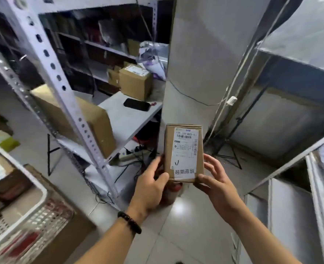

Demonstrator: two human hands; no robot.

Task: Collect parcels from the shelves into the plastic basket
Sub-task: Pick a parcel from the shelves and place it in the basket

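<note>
A small brown cardboard parcel [184, 153] with a white shipping label faces me at centre, held upright in the air. My left hand [150, 184] grips its lower left edge, thumb on the front. My right hand [217, 182] holds its lower right corner, fingers curled behind it. The white plastic basket [31, 180] sits at the lower left with several parcels inside. A dark beaded bracelet is on my left wrist.
A perforated metal shelf post [62, 92] runs diagonally at left, with a large cardboard box [98, 122] on its shelf. A table [130, 119] behind carries a black phone [136, 104] and boxes [135, 81]. A grey pillar [205, 54] stands ahead; shelving [290, 216] is at right.
</note>
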